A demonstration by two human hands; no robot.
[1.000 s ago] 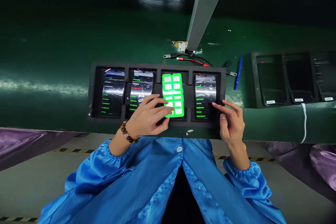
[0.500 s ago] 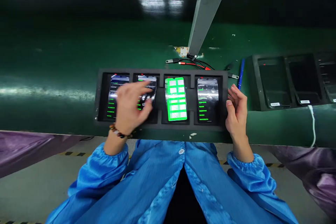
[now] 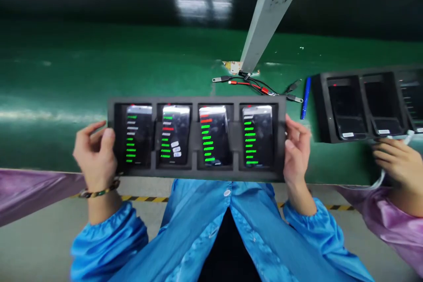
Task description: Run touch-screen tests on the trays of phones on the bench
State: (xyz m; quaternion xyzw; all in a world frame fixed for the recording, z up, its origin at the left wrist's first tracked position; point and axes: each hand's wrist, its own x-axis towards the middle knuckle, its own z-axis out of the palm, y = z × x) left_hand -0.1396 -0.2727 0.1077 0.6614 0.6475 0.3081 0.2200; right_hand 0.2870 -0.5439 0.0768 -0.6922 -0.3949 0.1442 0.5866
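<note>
A long black foam tray point(image 3: 216, 175) lies crosswise before me, with several phones in its compartments. My left hand point(image 3: 95, 154) grips its left end, thumb on the near side of the rim. At the right end my right hand point(image 3: 296, 152) holds the tray with curled fingers. The leftmost phone point(image 3: 140, 134), the second phone point(image 3: 176, 134), the tilted third phone point(image 3: 215, 134) and the rightmost phone point(image 3: 258, 134) show dark screens with green lines of text. Red lines also show on the second and third screens.
Cables point(image 3: 254, 86) lie behind the tray at a grey post point(image 3: 271, 17). A blue pen point(image 3: 306, 97) rests beside another black tray point(image 3: 322, 119) of phones at right. A co-worker's hand point(image 3: 398, 158) is near that tray, by a white cable point(image 3: 378, 180).
My left hand has moved from over the phones to the tray's left end. The tray sits nearer me. The third screen changed from green-and-white blocks to text lines. A co-worker's hand has appeared at right.
</note>
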